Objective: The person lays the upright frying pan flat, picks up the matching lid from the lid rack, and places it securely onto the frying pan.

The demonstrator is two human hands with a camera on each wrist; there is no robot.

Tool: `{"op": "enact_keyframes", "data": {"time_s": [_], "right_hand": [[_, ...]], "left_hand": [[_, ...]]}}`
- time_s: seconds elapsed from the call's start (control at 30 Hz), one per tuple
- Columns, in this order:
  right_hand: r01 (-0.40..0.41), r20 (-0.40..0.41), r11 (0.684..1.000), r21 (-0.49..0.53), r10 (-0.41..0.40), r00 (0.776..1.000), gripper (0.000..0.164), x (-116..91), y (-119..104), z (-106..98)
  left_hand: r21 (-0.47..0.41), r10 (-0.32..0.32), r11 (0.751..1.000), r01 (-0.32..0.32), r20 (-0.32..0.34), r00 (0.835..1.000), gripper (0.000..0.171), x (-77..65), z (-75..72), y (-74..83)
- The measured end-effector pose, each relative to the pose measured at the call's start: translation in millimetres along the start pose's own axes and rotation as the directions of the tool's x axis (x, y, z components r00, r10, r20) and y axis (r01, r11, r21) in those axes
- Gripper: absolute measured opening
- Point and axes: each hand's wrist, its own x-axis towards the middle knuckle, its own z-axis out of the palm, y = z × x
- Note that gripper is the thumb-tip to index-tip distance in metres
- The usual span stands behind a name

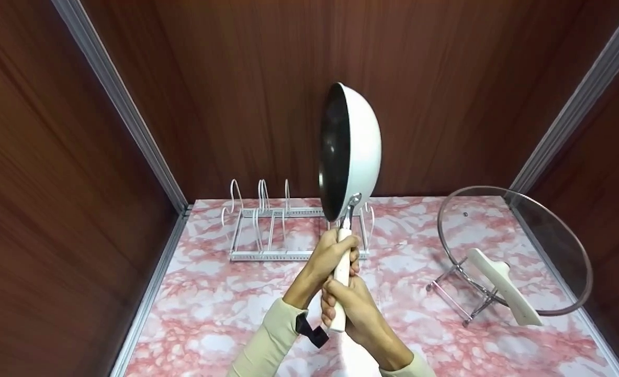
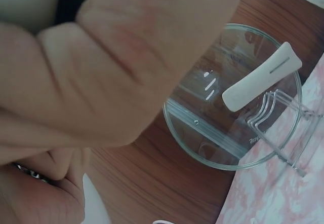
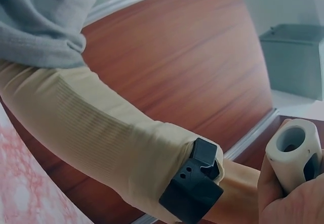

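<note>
Both hands grip the pale handle of a frying pan (image 1: 366, 141), white outside and dark inside, held up on its side with the bowl pointing away and its inside facing left. My left hand (image 1: 326, 256) wraps the upper handle near the metal joint. Lower down, my right hand (image 1: 359, 303) holds the handle near its end. In the right wrist view the hollow handle end (image 3: 292, 150) shows beside the right hand (image 3: 298, 203). Behind the pan stands a white wire rack (image 1: 272, 256) with upright loops, its right part partly hidden by the pan and hands.
At the right, a round glass lid (image 1: 524, 225) with a pale handle (image 1: 505, 285) leans upright in a small metal wire stand (image 1: 450, 301). Brown wood-patterned walls (image 1: 236, 94) enclose the pink marbled table (image 1: 210, 314) at the back and both sides.
</note>
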Motion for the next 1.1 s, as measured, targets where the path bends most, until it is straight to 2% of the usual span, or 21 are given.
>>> {"op": "enact_keyframes", "data": {"time_s": [0.2, 0.3, 0.43, 0.53, 0.63, 0.73, 0.83, 1.1], "right_hand": [[0.004, 0.037, 0.999, 0.052, -0.006, 0.999, 0.019, -2, 0, -1], [0.014, 0.051, 0.997, 0.073, -0.018, 0.999, 0.017, -3, 0, -1], [0.018, 0.071, 0.995, 0.094, -0.025, 0.997, 0.016, -4, 1, 0], [0.017, 0.090, 0.995, 0.101, -0.026, 0.996, 0.016, -3, 2, 1], [0.010, 0.097, 0.994, 0.111, -0.021, 0.995, 0.017, -4, 3, 1], [0.007, 0.100, 0.992, 0.125, -0.019, 0.995, 0.018, -4, 4, -1], [0.003, 0.117, 0.990, 0.138, -0.019, 0.993, 0.018, -4, 5, -3], [-0.021, 0.137, 0.989, 0.145, 0.001, 0.991, 0.018, -1, 6, -7]], "left_hand": [[-0.047, 0.022, 0.999, -0.020, 0.035, 0.999, 0.021, 2.4, -2.4, -5.1], [-0.105, 0.031, 0.994, -0.024, 0.063, 0.998, 0.024, 4.2, -4.0, -6.8], [-0.252, -0.003, 0.967, 0.034, 0.125, 0.992, 0.020, 4.9, -8.0, -9.1], [-0.323, -0.023, 0.943, 0.073, 0.157, 0.987, 0.027, 4.9, -10.7, -9.9], [-0.287, -0.022, 0.956, 0.067, 0.158, 0.987, 0.037, 5.2, -10.8, -9.7], [-0.204, -0.019, 0.978, 0.046, 0.136, 0.991, 0.040, 5.4, -8.6, -8.9], [-0.146, -0.021, 0.989, 0.036, 0.101, 0.995, 0.037, 5.3, -6.4, -7.9], [-0.082, -0.046, 0.995, 0.048, 0.033, 0.998, 0.023, 4.6, -5.0, -8.2]]}}
